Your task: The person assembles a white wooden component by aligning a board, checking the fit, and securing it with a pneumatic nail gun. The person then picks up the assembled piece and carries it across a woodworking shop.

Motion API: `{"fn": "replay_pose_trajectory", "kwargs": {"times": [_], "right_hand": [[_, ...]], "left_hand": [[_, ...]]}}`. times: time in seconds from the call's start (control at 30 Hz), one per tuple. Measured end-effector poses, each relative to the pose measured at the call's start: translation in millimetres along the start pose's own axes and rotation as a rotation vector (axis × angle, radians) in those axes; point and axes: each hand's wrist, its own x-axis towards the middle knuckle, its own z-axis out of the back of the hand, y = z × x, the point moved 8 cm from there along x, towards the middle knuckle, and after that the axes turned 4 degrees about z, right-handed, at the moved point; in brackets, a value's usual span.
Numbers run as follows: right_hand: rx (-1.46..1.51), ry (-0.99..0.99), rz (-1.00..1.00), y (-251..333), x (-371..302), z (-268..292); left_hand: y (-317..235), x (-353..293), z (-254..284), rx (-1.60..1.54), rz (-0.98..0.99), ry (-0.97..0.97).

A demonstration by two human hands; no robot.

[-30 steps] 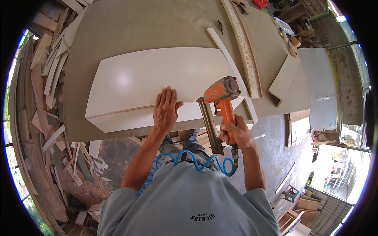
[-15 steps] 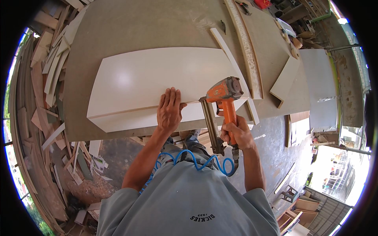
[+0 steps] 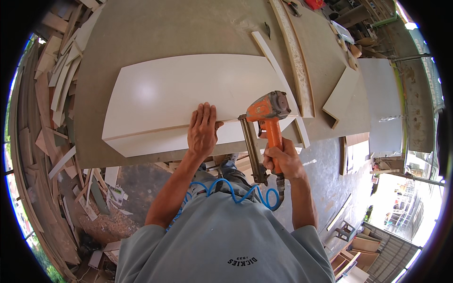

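Note:
My left hand [image 3: 203, 131] lies flat on a white board [image 3: 184, 89], near its front edge. Its fingers are stretched out and hold nothing. The board meets a second white panel [image 3: 165, 140] along that front edge. In my right hand [image 3: 284, 160] is an orange pneumatic nail gun [image 3: 270, 113], with my fingers wrapped round its handle. The gun's nose meets the board's front edge, to the right of my left hand. Its metal magazine [image 3: 253, 150] slants down towards me. A coiled blue air hose [image 3: 240, 192] runs from the handle across my waist.
The boards rest on a large brown worktable [image 3: 207, 28]. A narrow white strip [image 3: 271, 56] and a long channel-shaped piece [image 3: 297, 61] lie to their right. Wood offcuts [image 3: 66, 80] are piled at the left. A small stool [image 3: 346, 231] stands on the floor at the right.

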Motion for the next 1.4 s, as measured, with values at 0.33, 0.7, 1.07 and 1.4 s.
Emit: {"fn": "replay_pose_trajectory", "kwargs": {"times": [0.33,0.7,1.07,1.4], "right_hand": [[0.093,-0.105,0.051,-3,-13,13],[0.214,-0.122,0.094,-20,-21,6],[0.219,0.015,0.167,-5,-7,-13],[0.095,0.168,0.085,-6,8,-33]], "left_hand": [[3,-2,-9,0.015,0.019,0.054],[-20,15,-13,0.08,-0.032,-0.113],[26,-5,16,-0.158,-0.078,0.015],[76,-14,55,0.098,0.047,0.002]]}}
